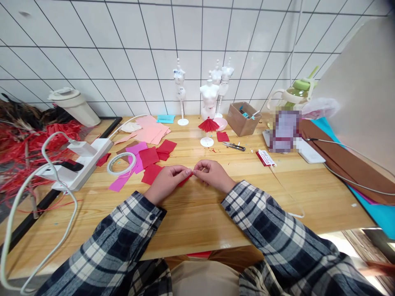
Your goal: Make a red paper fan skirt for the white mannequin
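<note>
My left hand (167,180) pinches a small piece of red paper (185,181), seen mostly below its thumb. Across from it, my right hand (213,174) has thumb and forefinger pressed together at the paper's upper right corner. The fingertips of both hands nearly meet there. Beside my left hand lie several red paper squares (148,156) and magenta paper strips (119,183), with a roll of tape (121,163) on top. Behind the hands stands a white miniature dress form (210,95) with a red fringed skirt (208,124) around its lower part.
Thread snips (234,146) and a cardboard box (244,119) are at the back right. A red-and-white packet (265,158) trails a thin ribbon. A power strip (83,162) with looping cables borders the left; a cup (74,106) stands behind it. Brown sheets (345,164) lie right.
</note>
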The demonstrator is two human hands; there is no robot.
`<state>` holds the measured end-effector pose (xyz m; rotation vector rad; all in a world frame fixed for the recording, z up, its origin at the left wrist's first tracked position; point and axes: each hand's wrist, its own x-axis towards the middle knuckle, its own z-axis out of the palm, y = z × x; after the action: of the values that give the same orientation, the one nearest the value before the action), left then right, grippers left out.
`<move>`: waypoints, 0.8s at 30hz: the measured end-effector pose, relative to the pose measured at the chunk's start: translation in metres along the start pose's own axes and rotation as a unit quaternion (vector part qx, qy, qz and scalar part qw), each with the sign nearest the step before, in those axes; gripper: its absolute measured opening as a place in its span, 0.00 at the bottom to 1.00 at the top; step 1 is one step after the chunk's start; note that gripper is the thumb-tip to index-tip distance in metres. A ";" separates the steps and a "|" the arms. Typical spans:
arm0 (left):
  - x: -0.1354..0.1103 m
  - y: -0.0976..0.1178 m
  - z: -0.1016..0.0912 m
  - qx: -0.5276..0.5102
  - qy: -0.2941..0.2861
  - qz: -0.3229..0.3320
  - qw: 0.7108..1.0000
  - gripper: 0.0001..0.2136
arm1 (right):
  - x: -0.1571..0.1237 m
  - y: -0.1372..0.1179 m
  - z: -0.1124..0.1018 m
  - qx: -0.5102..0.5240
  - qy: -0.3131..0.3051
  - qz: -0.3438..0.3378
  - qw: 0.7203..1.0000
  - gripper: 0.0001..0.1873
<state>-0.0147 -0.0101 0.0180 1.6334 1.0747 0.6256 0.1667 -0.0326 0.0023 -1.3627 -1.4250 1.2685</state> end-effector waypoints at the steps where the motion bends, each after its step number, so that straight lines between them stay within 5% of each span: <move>1: -0.001 0.001 0.001 0.024 0.005 0.021 0.999 0.18 | 0.001 0.001 0.000 -0.020 0.015 -0.013 1.000 0.08; 7: 0.000 -0.003 0.000 0.108 0.017 0.032 0.993 0.17 | 0.002 0.004 -0.004 -0.063 0.019 -0.047 0.997 0.08; 12: 0.002 -0.006 -0.006 -0.083 -0.030 -0.051 0.995 0.17 | 0.000 0.001 -0.008 -0.033 0.011 -0.082 0.996 0.19; 15: 0.003 -0.007 -0.005 -0.197 -0.033 -0.079 0.977 0.16 | -0.001 -0.002 -0.008 0.038 -0.008 -0.044 0.998 0.30; 24: 0.000 -0.003 -0.008 -0.069 -0.083 -0.059 0.992 0.16 | 0.004 0.006 -0.008 0.013 -0.020 -0.002 1.000 0.13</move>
<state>-0.0220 -0.0060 0.0174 1.4640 0.9763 0.4675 0.1756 -0.0278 -0.0024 -1.3231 -1.4339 1.3127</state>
